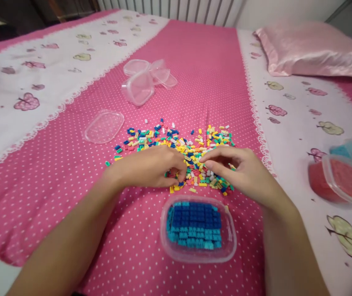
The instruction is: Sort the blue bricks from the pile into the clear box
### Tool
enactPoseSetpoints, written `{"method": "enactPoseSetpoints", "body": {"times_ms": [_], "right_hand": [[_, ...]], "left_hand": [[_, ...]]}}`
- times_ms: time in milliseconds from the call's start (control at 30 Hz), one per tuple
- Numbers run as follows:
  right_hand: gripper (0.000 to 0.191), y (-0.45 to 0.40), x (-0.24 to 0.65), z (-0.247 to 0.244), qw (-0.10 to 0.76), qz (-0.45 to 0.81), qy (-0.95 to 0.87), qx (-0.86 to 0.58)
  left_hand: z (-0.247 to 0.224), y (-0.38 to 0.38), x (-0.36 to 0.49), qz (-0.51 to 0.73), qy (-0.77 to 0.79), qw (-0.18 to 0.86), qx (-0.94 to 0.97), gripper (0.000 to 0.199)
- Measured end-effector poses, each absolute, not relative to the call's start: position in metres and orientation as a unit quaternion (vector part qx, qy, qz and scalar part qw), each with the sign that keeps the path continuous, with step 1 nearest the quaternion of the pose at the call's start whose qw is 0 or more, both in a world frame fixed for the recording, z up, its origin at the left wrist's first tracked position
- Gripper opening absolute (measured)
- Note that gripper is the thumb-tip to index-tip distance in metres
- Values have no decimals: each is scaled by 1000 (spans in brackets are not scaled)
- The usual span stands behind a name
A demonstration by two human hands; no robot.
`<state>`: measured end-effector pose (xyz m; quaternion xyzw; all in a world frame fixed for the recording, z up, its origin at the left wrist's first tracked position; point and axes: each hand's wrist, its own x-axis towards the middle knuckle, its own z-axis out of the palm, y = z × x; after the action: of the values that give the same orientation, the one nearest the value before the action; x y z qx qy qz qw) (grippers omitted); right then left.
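A loose heap of small toy building bricks (191, 154) in yellow, blue, green, red and white lies spread on the bed. My left hand (160, 164) reaches into its near left side, fingers curled and thumb close to the forefinger, by a dark blue brick. At the right side of the heap, my right hand (240, 168) brings thumb and forefinger together in a pinch. What either hand holds is too small to make out. Nearer to me stands a clear plastic container (199, 259) with dark blue bricks (196, 214) and turquoise bricks (191, 237) packed in rows.
A clear lid (104, 126) lies left of the heap. Several empty clear containers (140, 88) and lids sit behind it. At the right are a container of red bricks (345, 181) and one of turquoise bricks (348, 150). A pink pillow (314, 49) rests at the back right.
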<state>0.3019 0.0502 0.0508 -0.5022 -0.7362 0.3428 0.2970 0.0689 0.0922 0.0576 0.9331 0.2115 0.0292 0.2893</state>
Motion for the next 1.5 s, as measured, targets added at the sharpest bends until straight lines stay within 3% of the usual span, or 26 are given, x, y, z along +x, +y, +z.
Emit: {"method": "enactPoseSetpoints", "body": {"times_ms": [367,600,800,1100,1500], "right_hand": [[15,36,277,53,261,495,-706,-434],[3,20,270,72,257,379,-734,-502],[19,-25,262,94,147,209,-822,-510],[15,-52,242,74,39,137,-836,-530],[15,-55,225,70,33,97,-828,-551]], "left_hand": [[59,105,59,123,150,402,895,5],[63,103,56,134,151,415,887,9],[64,101,53,114,181,398,892,12],[56,101,53,124,183,390,894,16],[50,101,54,152,179,405,884,16]]}}
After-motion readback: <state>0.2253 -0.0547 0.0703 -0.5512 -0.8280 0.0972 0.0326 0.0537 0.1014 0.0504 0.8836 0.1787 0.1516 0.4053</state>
